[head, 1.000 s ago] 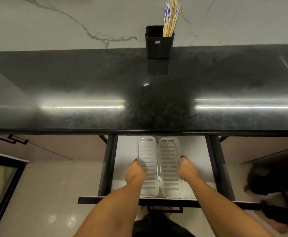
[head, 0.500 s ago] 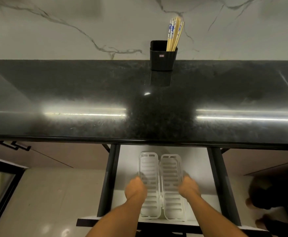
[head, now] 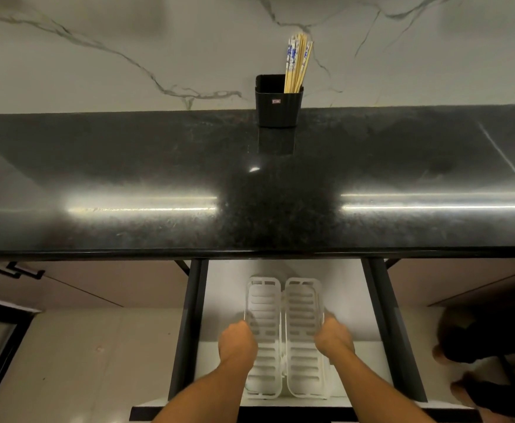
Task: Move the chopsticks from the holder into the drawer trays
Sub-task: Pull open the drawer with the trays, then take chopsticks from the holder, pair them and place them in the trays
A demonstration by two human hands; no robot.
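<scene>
Several chopsticks, some plain wood and some with blue and white tops, stand in a black holder at the back of the black counter, against the marble wall. Below the counter edge a drawer is pulled out. Two white slotted trays lie side by side in it, the left tray and the right tray. My left hand grips the outer edge of the left tray. My right hand grips the outer edge of the right tray. Both trays hold nothing.
The glossy black countertop spans the whole view between the holder and the drawer. Black drawer rails run along both sides. Another person's feet stand on the floor at the right. A cabinet handle shows at the left.
The camera has tilted up, so the holder and drawer sit lower in view. Both hands stay on the trays' outer edges and seem slightly further into the drawer.
</scene>
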